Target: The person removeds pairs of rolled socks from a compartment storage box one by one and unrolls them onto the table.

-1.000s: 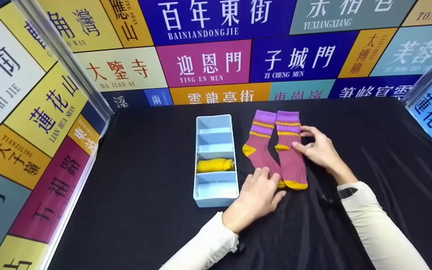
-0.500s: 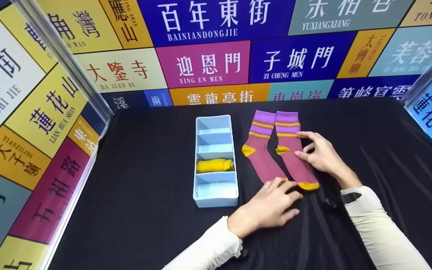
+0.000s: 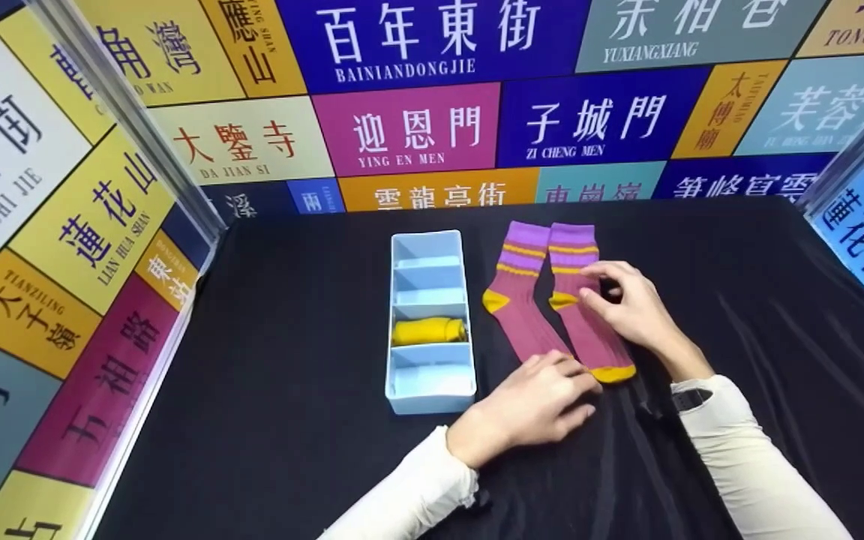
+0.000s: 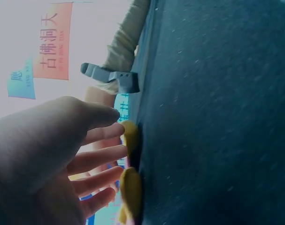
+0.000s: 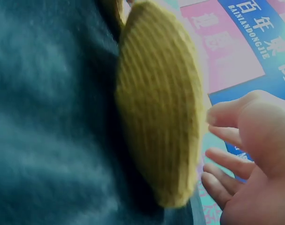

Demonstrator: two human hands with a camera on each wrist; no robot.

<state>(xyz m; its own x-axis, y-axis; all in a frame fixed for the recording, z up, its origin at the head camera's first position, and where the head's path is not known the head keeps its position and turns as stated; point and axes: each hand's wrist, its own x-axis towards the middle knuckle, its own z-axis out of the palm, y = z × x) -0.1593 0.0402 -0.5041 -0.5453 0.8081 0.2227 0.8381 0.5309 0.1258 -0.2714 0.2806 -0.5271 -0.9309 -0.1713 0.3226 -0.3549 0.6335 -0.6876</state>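
Two plum socks with purple cuffs, mustard stripes and yellow heels and toes lie flat, cuffs away from me: a left sock [image 3: 526, 300] and a right sock [image 3: 593, 337]. My left hand [image 3: 533, 405] is at their toe ends, its fingertips over the left sock's toe, which they mostly hide. Over the leg of the right sock, my right hand [image 3: 634, 307] spreads thumb and fingers loosely apart. The right wrist view has a ribbed yellow toe [image 5: 161, 103] close up beside that hand. In the left wrist view, relaxed fingers reach along the yellow toes [image 4: 131, 190].
Left of the socks stands a light blue divided box [image 3: 394, 375]. A rolled yellow sock bundle [image 3: 428, 331] sits in one of its compartments. Black cloth [image 3: 289, 360] covers the table, and walls with colourful street-name panels [image 3: 417, 127] rise behind and at the sides.
The right sock's toe has swung to the right, apart from the left sock's. My left hand has shifted right along the toes; my right hand has come off the sock's edge and over it.
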